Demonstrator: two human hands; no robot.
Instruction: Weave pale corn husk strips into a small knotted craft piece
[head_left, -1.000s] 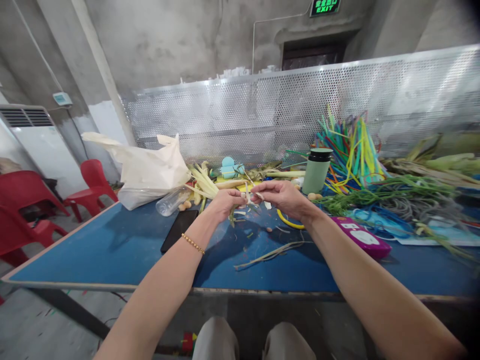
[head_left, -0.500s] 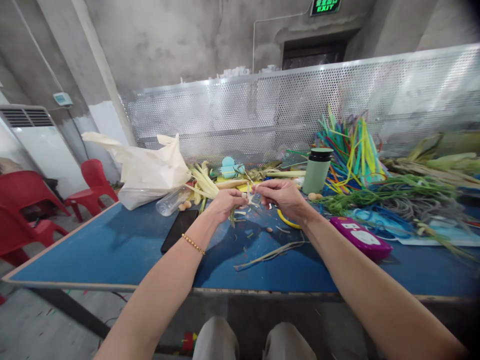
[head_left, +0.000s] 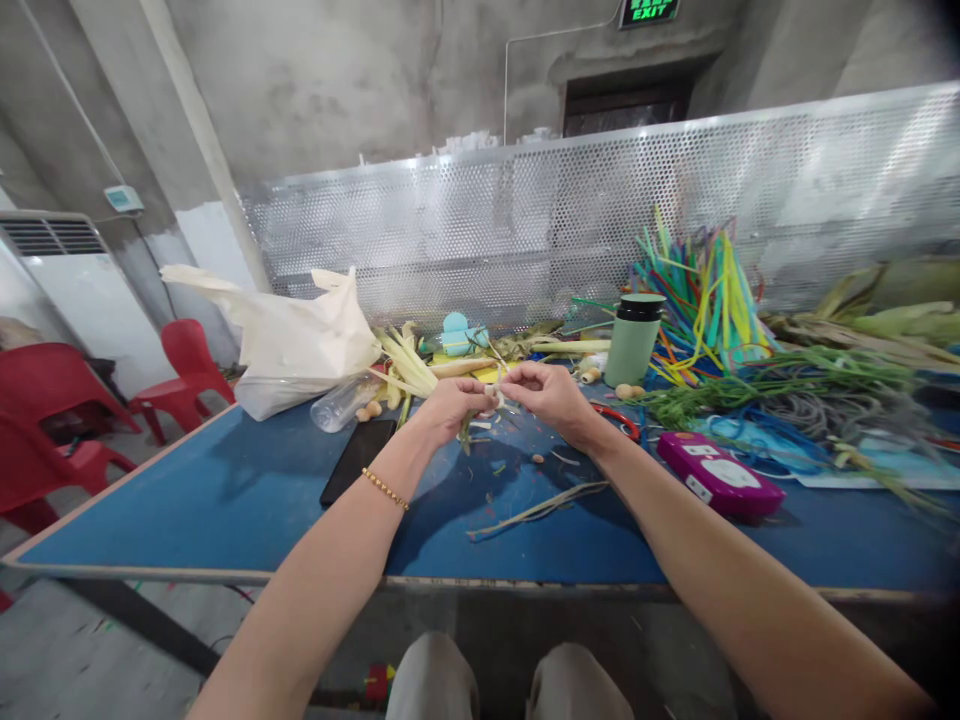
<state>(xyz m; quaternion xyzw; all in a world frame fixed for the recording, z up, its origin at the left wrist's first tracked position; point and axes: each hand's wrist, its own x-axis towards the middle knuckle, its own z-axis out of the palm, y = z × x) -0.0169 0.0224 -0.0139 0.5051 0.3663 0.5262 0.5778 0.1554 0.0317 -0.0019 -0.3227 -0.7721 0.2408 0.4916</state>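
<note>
Above the middle of the table, my left hand (head_left: 453, 408) is closed in a pinch on a small pale piece of what looks like plant husk (head_left: 500, 396). A greenish strip (head_left: 465, 434) hangs below its fingers. My right hand (head_left: 553, 398) comes in from the other side, thumb and fingers pinched together at the same piece. The two hands' fingertips almost meet, and fingers partly hide the piece. On the table under them lie pale scraps and a bundle of dry strands (head_left: 536, 510).
A white plastic bag (head_left: 300, 335), clear bottle (head_left: 337, 405) and black phone (head_left: 356, 465) are left. Right are a green tumbler (head_left: 634, 345), purple box (head_left: 716, 475), coloured strips (head_left: 720, 310) and green stems (head_left: 795, 385). Perforated metal panels (head_left: 465, 235) stand behind the table.
My right hand has moved left, bringing its pinched fingers closer to my left hand. The left hand has stayed nearly in place. A red loop near the right forearm now shows.
</note>
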